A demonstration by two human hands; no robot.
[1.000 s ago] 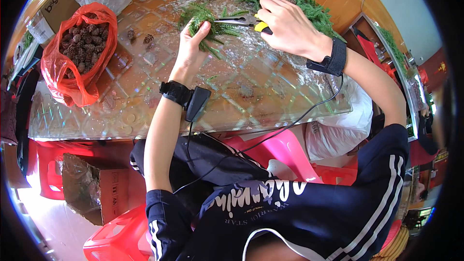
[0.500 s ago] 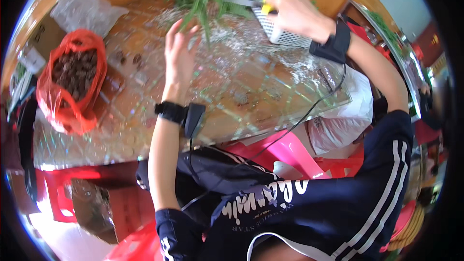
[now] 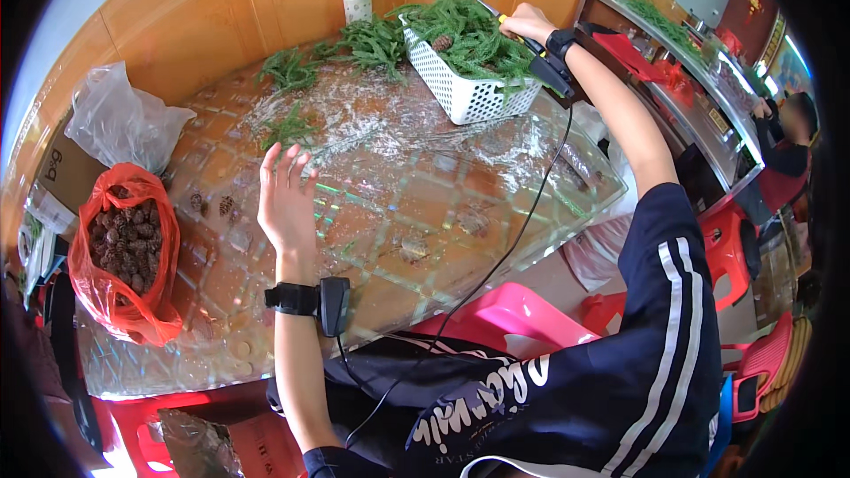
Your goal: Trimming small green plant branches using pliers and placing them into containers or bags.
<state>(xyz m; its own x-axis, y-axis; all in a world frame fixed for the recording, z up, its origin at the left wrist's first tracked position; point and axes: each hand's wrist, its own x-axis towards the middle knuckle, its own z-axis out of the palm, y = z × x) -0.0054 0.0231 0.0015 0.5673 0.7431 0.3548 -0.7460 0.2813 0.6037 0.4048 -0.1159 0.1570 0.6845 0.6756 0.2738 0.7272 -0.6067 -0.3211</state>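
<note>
Greenery (image 3: 478, 31) lies heaped in the white basket (image 3: 478, 102), one cone (image 3: 441, 42) visible, while a loose sprig (image 3: 290, 130) and bagged cones (image 3: 124, 248) remain outside; left hand (image 3: 288, 212) spread, empty, near that sprig, right hand (image 3: 529, 24) grasping a yellow-handled tool (image 3: 502, 18) beside the greenery.

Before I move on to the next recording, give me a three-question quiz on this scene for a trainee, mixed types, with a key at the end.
1. Multiple choice: what does the right hand hold?
A) a bottle
B) a yellow-handled tool
C) a cardboard box

2. True or false: the left hand is closed in a fist.

3. Short answer: which container holds a heap of green sprigs, and which holds a pile of pine cones?

Key:
1. B.
2. False: it is open.
3. The white perforated basket holds the sprigs; the red plastic bag holds the cones.
</note>
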